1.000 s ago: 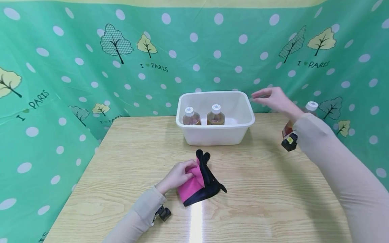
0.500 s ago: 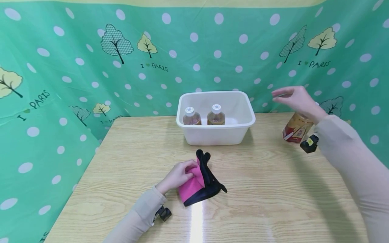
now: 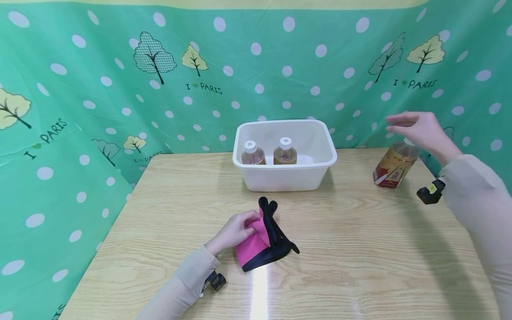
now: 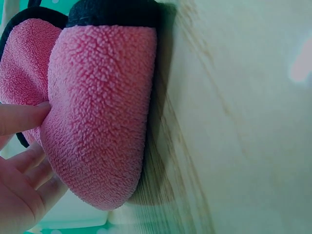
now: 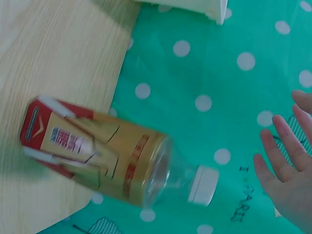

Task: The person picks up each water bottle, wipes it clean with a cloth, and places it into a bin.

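Observation:
My left hand (image 3: 238, 230) pinches a folded pink cloth (image 3: 253, 247) with black edging on the table. In the left wrist view the thumb and fingers grip a fold of the fleecy pink cloth (image 4: 100, 112). At the back right stands a bottle (image 3: 394, 166) with a gold and red label and a white cap. My right hand (image 3: 425, 131) hovers just above and beside its cap and holds nothing. The right wrist view has the bottle (image 5: 105, 151) apart from the spread fingers (image 5: 285, 146).
A white plastic bin (image 3: 285, 179) stands at the back middle of the table. Two white-capped bottles, one left (image 3: 253, 155) and one right (image 3: 285, 153), are inside it. Behind the wooden table (image 3: 180, 191) hangs a green dotted curtain (image 3: 224, 53).
My right hand has moved right, from beside the bin to over the bottle at the back right, uncovering more of the bottle. My left hand and the cloth have stayed still.

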